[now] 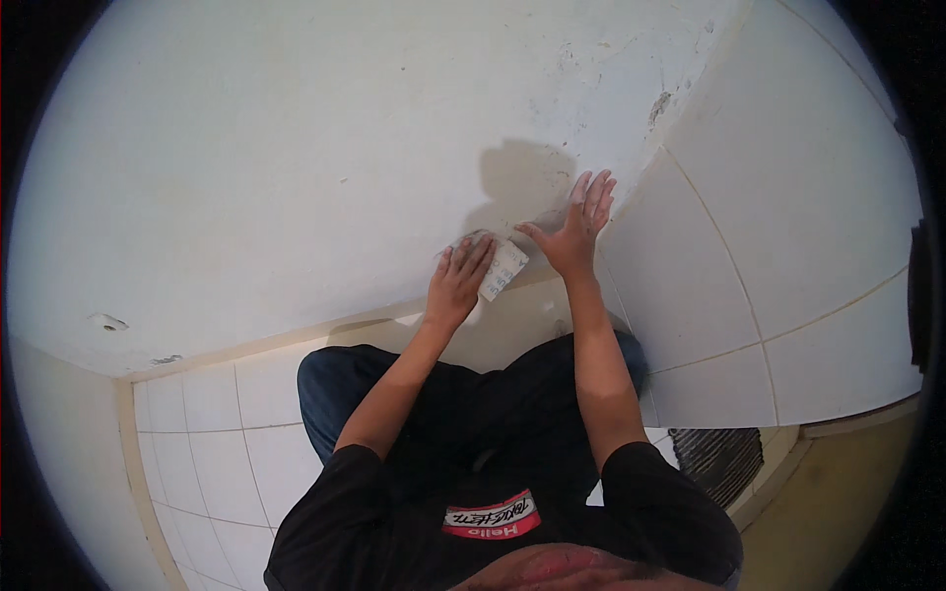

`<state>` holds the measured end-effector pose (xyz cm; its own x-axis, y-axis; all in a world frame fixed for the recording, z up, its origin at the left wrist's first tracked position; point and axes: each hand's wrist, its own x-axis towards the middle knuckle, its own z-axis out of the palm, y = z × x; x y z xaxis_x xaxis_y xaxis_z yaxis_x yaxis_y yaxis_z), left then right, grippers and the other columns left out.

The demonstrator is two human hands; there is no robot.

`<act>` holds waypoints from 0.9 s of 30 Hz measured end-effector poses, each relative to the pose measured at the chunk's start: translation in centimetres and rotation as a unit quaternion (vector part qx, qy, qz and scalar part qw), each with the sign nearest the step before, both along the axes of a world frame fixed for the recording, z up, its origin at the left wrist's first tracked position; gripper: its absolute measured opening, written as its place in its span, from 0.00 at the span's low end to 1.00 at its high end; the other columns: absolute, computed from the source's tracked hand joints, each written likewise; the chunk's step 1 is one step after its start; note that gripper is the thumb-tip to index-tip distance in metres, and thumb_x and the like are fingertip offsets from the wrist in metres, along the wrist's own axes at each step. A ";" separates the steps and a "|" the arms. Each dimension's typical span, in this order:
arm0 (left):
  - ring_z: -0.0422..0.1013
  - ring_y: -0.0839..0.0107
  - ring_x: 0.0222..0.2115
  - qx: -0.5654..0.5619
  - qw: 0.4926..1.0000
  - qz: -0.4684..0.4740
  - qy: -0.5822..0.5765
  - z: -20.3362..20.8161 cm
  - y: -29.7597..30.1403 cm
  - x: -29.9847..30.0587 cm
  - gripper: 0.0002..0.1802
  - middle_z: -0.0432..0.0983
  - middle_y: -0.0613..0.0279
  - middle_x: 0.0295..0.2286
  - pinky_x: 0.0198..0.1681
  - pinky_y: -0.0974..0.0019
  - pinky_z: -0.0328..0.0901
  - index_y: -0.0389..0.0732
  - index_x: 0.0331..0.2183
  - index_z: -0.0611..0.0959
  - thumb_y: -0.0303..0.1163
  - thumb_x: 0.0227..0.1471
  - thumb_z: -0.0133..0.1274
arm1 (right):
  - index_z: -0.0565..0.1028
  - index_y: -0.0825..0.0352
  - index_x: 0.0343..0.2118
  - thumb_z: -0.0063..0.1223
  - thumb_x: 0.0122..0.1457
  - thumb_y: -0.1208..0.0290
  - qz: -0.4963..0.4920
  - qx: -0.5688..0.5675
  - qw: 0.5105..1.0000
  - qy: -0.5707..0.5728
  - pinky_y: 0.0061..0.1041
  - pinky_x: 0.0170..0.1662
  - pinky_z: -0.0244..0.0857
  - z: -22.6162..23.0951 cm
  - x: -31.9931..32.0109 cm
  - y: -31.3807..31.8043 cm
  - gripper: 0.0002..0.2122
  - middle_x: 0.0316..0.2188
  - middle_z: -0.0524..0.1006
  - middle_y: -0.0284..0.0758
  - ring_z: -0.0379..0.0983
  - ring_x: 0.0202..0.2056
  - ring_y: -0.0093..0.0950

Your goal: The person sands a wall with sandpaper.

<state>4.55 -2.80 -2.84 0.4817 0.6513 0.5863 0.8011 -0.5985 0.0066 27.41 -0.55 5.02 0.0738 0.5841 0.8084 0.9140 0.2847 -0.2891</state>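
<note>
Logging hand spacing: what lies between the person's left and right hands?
Between the left hand and right hand, the head view shows the exposed part of a pale printed sheet, then a little wall.

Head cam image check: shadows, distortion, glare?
Head view: soft-edged shadow on the pale wall, above the left hand and left of the right hand; head view: fisheye bows the grout lines between the tiles, and the corners go black; head view: no blown-out glare, and the sheet under the left hand shows clearly.
</note>
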 end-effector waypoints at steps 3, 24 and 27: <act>0.61 0.61 0.62 0.039 0.998 0.047 0.006 1.8 0.2 -0.5 0.35 0.62 0.70 0.63 0.64 0.50 0.55 0.52 0.63 0.69 0.25 0.52 0.46 | 0.44 0.65 0.71 0.65 0.40 0.33 0.001 -0.009 1.000 0.007 0.61 0.68 0.28 0.0 -0.1 -0.1 0.62 0.72 0.35 0.54 0.26 0.71 0.56; 0.62 0.57 0.60 0.035 0.998 0.045 0.000 0.3 0.0 0.1 0.34 0.62 0.70 0.64 0.62 0.44 0.56 0.52 0.63 0.70 0.25 0.53 0.46 | 0.41 0.68 0.71 0.67 0.41 0.35 -0.017 -0.013 1.000 -0.017 0.56 0.69 0.29 0.2 -0.1 -0.1 0.63 0.71 0.36 0.57 0.28 0.71 0.56; 0.63 0.57 0.60 0.030 0.999 0.045 -0.009 0.4 0.0 0.1 0.34 0.62 0.70 0.64 0.62 0.44 0.55 0.52 0.63 0.70 0.25 0.53 0.46 | 0.43 0.65 0.71 0.67 0.41 0.35 0.005 0.013 1.000 -0.005 0.61 0.68 0.27 -0.1 0.1 0.2 0.62 0.72 0.35 0.54 0.25 0.71 0.56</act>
<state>4.67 -2.84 -2.42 0.4128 0.6553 0.6326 0.8515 -0.5243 -0.0125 27.55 -0.38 4.96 0.0605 0.5637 0.8238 0.9139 0.3007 -0.2728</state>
